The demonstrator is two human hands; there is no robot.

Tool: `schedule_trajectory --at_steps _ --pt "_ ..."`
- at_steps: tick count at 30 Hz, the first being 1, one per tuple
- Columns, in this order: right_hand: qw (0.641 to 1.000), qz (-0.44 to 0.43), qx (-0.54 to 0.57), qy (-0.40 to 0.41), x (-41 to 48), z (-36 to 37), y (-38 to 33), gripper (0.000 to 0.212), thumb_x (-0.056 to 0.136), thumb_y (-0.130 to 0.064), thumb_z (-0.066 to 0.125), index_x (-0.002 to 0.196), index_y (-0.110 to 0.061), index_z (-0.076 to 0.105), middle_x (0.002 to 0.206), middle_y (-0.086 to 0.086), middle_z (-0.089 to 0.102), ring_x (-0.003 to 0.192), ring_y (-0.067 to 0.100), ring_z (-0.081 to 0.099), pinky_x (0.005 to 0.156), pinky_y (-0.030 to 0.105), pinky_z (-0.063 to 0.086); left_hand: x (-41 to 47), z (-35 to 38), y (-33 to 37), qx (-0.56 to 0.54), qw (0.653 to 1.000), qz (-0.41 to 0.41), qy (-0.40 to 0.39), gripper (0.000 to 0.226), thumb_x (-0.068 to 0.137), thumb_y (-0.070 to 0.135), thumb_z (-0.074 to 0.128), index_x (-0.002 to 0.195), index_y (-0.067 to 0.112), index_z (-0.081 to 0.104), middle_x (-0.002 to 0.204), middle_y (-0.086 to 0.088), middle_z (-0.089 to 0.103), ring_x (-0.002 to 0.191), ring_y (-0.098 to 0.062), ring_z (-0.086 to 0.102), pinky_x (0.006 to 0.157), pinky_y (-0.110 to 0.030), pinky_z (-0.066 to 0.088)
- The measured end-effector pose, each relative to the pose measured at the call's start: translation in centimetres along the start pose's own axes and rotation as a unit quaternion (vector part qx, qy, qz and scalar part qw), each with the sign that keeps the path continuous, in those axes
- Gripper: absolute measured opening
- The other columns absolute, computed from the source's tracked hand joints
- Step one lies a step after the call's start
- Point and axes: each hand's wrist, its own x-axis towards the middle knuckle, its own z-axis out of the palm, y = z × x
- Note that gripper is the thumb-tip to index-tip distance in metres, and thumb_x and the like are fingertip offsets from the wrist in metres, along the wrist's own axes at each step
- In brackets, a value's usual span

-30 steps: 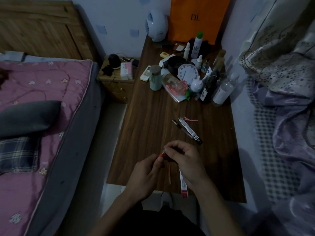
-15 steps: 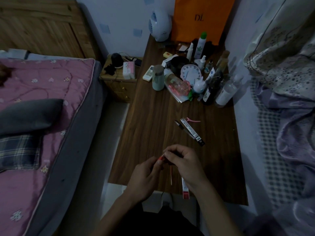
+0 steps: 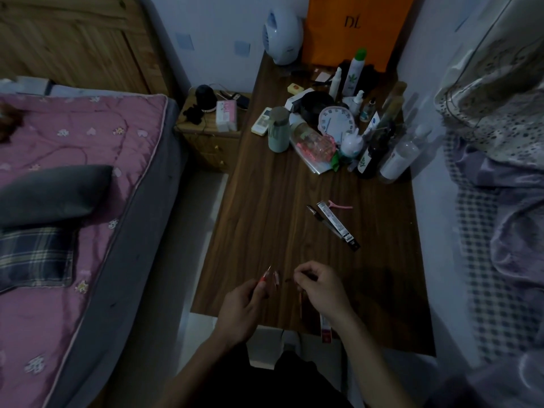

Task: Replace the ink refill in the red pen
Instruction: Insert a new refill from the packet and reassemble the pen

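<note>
My left hand (image 3: 243,306) pinches a red pen part (image 3: 263,278) with a thin tip pointing up and away, above the wooden table's near edge. A blurred pinkish piece (image 3: 276,278) shows just right of it. My right hand (image 3: 322,290) is curled, and its fingertips pinch a small dark piece (image 3: 288,280). A gap separates the two hands. Beneath my right hand a thin refill (image 3: 300,306) lies on the table (image 3: 265,225), beside a narrow refill packet (image 3: 325,329) that overhangs the edge.
A black pen and a long narrow packet (image 3: 338,225) lie mid-table beside a pink hair clip (image 3: 341,205). Bottles, a clock (image 3: 335,122) and a cup crowd the far end. A bed (image 3: 73,201) lies left and bedding is piled on the right.
My hands were together on the red pen. They have now pulled apart, the left moving left with the red part and the right keeping a small dark piece.
</note>
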Motion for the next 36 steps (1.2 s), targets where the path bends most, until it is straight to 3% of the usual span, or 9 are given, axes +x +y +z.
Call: schedule_trajectory --at_steps 2,5,11,16,23,28,31,33,36 --pt "0.997 0.002 -0.076 -0.003 1.3 0.5 1.6 0.011 0.092 -0.027 0.065 0.092 -0.038 0.064 0.097 -0.022 0.059 0.092 -0.001 0.056 0.064 0.013 0.040 0.3 0.2 -1.2 0.004 1.000 -0.015 0.000 0.036 0.101 0.035 0.042 0.078 0.020 0.066 0.071 -0.005 0.066 0.064 -0.017 0.060 0.064 -0.045 0.050" --pt "0.989 0.006 -0.150 -0.005 3.0 1.6 3.6 0.011 0.092 -0.026 0.065 0.102 -0.032 0.065 0.106 -0.011 0.063 0.085 -0.004 0.053 0.062 0.012 0.040 0.8 0.4 -2.8 -0.003 0.999 -0.037 0.005 0.039 0.101 0.036 0.042 0.079 0.013 0.066 0.070 -0.008 0.066 0.062 -0.019 0.060 0.065 -0.046 0.049" --pt "0.964 -0.021 -0.263 0.023 5.1 3.5 5.6 0.017 0.093 -0.025 0.063 0.111 -0.026 0.065 0.105 -0.007 0.071 0.093 0.006 0.065 0.079 0.026 0.056 2.1 0.7 -4.4 -0.017 0.997 -0.079 -0.005 0.048 0.101 0.041 0.039 0.083 0.007 0.067 0.078 -0.016 0.070 0.070 -0.028 0.065 0.067 -0.046 0.052" --pt "0.934 -0.052 -0.347 0.063 6.4 4.8 6.2 0.015 0.091 -0.027 0.063 0.105 -0.031 0.062 0.098 -0.010 0.068 0.091 0.008 0.064 0.073 0.025 0.049 2.9 1.0 -5.2 -0.002 0.997 -0.081 -0.014 0.054 0.101 0.044 0.038 0.075 0.006 0.068 0.071 -0.014 0.070 0.063 -0.024 0.065 0.061 -0.039 0.049" --pt "0.911 -0.048 -0.404 0.061 7.7 5.9 6.5 0.002 0.090 -0.030 0.062 0.091 -0.030 0.061 0.092 -0.008 0.064 0.086 0.014 0.063 0.073 0.035 0.055 3.6 1.0 -5.9 0.005 0.993 -0.111 -0.049 0.047 0.095 0.042 0.053 0.075 0.004 0.069 0.055 0.001 0.060 0.050 -0.009 0.054 0.055 -0.030 0.043" --pt "0.907 -0.058 -0.414 0.051 8.1 5.9 6.4 0.009 0.090 -0.024 0.063 0.084 -0.029 0.060 0.088 -0.008 0.064 0.082 0.012 0.063 0.071 0.031 0.054 4.0 0.7 -5.7 0.002 0.990 -0.126 -0.061 0.048 0.095 0.044 0.053 0.075 0.004 0.070 0.056 0.001 0.061 0.050 -0.009 0.056 0.054 -0.028 0.043" --pt "0.921 -0.047 -0.383 0.052 7.7 5.6 5.5 0.009 0.089 -0.032 0.065 0.082 -0.031 0.059 0.081 -0.010 0.062 0.074 0.008 0.059 0.060 0.025 0.046 4.1 0.6 -5.6 0.020 0.990 -0.127 -0.051 0.048 0.094 0.043 0.053 0.070 0.005 0.068 0.050 0.004 0.058 0.045 -0.006 0.053 0.051 -0.027 0.041" --pt "0.948 -0.042 -0.311 0.045 7.1 5.1 4.6 0.017 0.089 -0.037 0.065 0.075 -0.034 0.056 0.073 -0.013 0.060 0.067 0.001 0.056 0.053 0.021 0.038 4.2 0.6 -5.3 0.049 0.990 -0.128 -0.037 0.046 0.094 0.042 0.054 0.061 0.011 0.064 0.041 0.008 0.054 0.039 -0.001 0.047 0.045 -0.021 0.037" --pt "0.986 -0.048 -0.157 -0.003 5.0 4.1 2.8 0.020 0.092 -0.036 0.063 0.072 -0.034 0.060 0.072 -0.012 0.065 0.068 -0.001 0.061 0.057 0.016 0.037 4.4 0.5 -5.1 0.065 0.988 -0.140 -0.020 0.044 0.092 0.039 0.055 0.054 0.017 0.059 0.036 0.008 0.052 0.034 -0.001 0.046 0.037 -0.015 0.033"
